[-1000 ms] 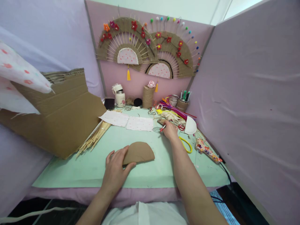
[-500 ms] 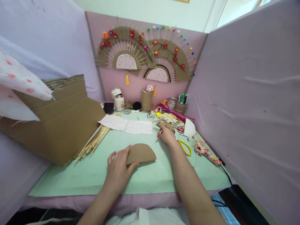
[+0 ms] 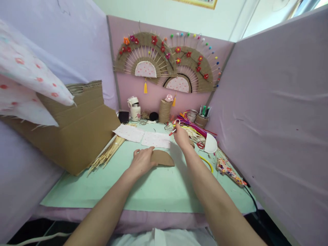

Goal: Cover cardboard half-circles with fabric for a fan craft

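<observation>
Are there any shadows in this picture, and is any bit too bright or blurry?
Head view: a soft shadow on the mint-green table cover, just left of the right forearm; head view, top-right corner: brightest, almost white; head view again: the right hand looks maybe slightly soft.

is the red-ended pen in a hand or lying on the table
In a hand: the right hand holds the pen, with its red end sticking out beyond the grip.
</observation>
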`<state>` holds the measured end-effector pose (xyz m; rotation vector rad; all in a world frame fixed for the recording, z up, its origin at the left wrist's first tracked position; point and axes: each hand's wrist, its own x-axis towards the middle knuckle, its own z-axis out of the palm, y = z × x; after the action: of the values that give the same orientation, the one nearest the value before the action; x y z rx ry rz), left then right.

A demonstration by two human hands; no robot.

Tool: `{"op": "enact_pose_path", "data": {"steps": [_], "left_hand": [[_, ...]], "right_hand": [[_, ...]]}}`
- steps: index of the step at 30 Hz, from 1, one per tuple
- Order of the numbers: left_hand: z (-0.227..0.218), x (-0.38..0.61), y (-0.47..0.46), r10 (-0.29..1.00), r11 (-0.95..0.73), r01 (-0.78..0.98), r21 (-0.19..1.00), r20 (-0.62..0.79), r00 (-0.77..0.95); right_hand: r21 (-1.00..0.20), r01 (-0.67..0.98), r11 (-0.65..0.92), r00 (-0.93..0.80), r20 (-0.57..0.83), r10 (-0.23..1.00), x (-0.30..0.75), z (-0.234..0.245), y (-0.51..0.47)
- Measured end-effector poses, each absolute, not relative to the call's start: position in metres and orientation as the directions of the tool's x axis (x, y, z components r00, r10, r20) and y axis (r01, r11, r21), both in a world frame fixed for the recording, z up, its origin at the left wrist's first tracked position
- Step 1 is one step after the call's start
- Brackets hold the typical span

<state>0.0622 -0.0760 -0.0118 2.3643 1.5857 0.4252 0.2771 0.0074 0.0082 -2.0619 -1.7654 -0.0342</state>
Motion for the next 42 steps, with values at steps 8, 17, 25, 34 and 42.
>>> {"op": "enact_pose_path", "data": {"steps": [8, 17, 25, 34, 42], "left_hand": [[-0.021, 0.053, -0.078, 0.938, -0.331, 0.852, 0.406, 0.045, 0.343], [-0.025, 0.053, -0.08, 0.926, -0.364, 0.849, 0.383, 0.05, 0.374], [-0.027, 0.051, -0.081, 0.922, -0.367, 0.838, 0.403, 0.04, 0.385], [-0.014, 0.03, -0.069, 0.957, -0.29, 0.726, 0.624, 0.172, 0.235], [-0.015, 0.018, -0.053, 0.859, -0.272, 0.501, 0.822, 0.442, -0.258]], "right_hand": [[-0.242, 0.97, -0.016, 0.072, 0.223, 0.972, 0.237, 0.021, 0.083], [-0.173, 0.984, -0.04, 0.038, -0.015, 0.999, 0.229, 0.006, 0.11], [-0.176, 0.982, 0.076, -0.083, -0.03, 0.996, 0.214, 0.012, 0.1], [-0.199, 0.971, 0.13, -0.125, 0.037, 0.991, 0.257, -0.004, 0.029], [-0.265, 0.923, 0.279, -0.301, -0.047, 0.952, 0.237, -0.038, -0.035]]}}
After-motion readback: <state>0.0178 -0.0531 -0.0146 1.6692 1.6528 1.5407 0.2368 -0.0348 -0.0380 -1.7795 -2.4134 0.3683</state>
